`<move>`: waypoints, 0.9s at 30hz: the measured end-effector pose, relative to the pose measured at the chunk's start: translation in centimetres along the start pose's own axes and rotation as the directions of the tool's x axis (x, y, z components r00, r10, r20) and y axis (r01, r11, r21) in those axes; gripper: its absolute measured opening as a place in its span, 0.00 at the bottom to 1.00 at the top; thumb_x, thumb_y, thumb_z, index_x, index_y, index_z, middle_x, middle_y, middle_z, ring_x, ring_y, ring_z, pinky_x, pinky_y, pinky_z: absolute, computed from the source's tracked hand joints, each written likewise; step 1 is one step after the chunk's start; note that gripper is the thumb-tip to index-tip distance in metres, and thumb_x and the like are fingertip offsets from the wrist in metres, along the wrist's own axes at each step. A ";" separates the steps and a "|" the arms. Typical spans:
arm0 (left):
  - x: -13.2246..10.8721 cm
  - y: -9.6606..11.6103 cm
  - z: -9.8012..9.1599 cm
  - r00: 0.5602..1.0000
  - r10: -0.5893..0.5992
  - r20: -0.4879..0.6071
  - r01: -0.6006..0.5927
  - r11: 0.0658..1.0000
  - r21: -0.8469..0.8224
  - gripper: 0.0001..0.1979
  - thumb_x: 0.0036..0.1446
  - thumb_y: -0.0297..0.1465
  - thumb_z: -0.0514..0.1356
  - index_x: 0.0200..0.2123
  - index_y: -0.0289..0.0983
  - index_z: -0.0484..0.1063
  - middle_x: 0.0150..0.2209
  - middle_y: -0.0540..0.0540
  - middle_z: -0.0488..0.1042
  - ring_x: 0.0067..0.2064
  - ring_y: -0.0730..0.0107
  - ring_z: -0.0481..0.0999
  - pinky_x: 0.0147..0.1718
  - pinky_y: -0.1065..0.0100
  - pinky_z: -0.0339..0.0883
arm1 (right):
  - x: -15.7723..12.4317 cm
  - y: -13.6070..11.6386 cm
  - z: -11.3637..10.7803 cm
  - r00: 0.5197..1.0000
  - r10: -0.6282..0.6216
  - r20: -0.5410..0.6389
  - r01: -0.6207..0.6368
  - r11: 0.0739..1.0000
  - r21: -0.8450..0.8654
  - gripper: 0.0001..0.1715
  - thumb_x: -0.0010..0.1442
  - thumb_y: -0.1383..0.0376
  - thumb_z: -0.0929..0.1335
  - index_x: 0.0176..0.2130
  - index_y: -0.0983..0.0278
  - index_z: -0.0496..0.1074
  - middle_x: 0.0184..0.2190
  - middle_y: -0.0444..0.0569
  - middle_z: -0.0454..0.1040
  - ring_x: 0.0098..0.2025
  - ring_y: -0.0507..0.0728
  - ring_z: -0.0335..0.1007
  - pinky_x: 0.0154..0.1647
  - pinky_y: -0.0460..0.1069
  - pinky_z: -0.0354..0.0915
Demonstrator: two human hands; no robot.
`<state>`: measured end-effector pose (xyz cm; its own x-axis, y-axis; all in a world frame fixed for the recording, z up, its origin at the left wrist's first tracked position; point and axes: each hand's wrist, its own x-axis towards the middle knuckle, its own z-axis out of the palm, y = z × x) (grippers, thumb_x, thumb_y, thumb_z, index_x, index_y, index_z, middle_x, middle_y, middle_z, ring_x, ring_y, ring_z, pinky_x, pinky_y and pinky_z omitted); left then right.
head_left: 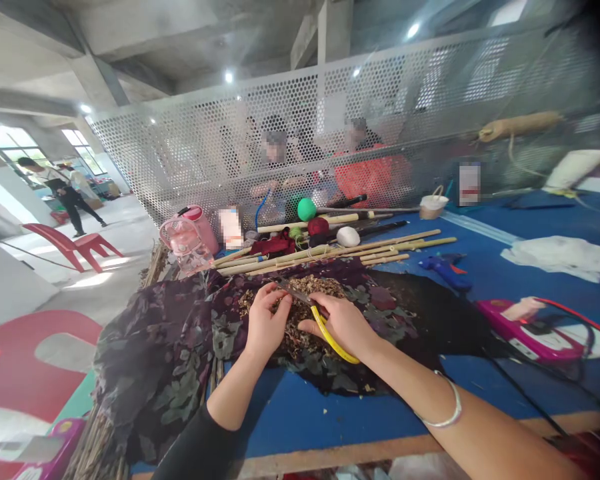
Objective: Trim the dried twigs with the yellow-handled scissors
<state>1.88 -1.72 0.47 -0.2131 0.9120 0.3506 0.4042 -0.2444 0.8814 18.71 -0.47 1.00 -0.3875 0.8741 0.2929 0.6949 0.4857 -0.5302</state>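
A pair of scissors with yellow handles (pixel 333 337) is in my right hand (pixel 344 323), its blades pointing away to the left. Close by, my left hand (pixel 269 320) is pinched at the blade tips; whatever lies between its fingers is too small to make out. Beneath both hands is a heap of brown dried plant bits (pixel 307 288). The heap lies on a dark, floral-patterned cloth (pixel 180 347) spread over the blue tabletop (pixel 300 417).
Bamboo sticks (pixel 325 253), yarn balls and a green ball (pixel 307 209) lie behind the cloth. Right are a blue glue gun (pixel 447 270), a magenta device (pixel 525 330) with cables and a white plastic bag (pixel 563 257). A pink bottle (pixel 193 237) stands left. Perforated panel (pixel 190 147) behind, people beyond.
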 end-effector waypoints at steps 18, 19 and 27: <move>-1.0 1.0 0.9 0.985 -0.130 0.116 0.156 0.954 -0.255 0.12 0.54 0.36 0.55 0.26 0.34 0.70 0.24 0.50 0.71 0.28 0.75 0.68 0.29 0.74 0.61 | -0.5 -0.2 0.6 0.997 -0.054 -0.052 0.054 0.999 -0.003 0.31 0.48 0.51 0.68 0.48 0.61 0.64 0.42 0.52 0.72 0.42 0.60 0.70 0.40 0.52 0.64; -1.2 1.2 0.9 0.983 -0.139 0.118 0.166 0.949 -0.267 0.11 0.54 0.36 0.55 0.27 0.34 0.70 0.24 0.51 0.70 0.27 0.75 0.67 0.28 0.75 0.61 | -0.5 -0.3 0.7 0.995 -0.069 -0.069 0.068 0.998 -0.014 0.32 0.47 0.50 0.69 0.49 0.62 0.63 0.42 0.53 0.71 0.43 0.61 0.69 0.42 0.52 0.63; -1.9 1.7 1.5 0.982 -0.157 0.103 0.181 0.935 -0.304 0.11 0.54 0.36 0.54 0.29 0.34 0.71 0.25 0.50 0.71 0.28 0.73 0.68 0.28 0.73 0.62 | -0.3 -0.3 1.1 0.983 -0.148 -0.111 0.146 0.989 -0.029 0.36 0.46 0.50 0.70 0.49 0.65 0.60 0.39 0.54 0.67 0.42 0.62 0.65 0.44 0.56 0.62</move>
<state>4.26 -3.40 0.79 -0.1809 0.9680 0.1738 0.0690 -0.1638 0.9841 17.98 -0.89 0.19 -0.4168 0.7871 0.4547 0.6481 0.6080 -0.4585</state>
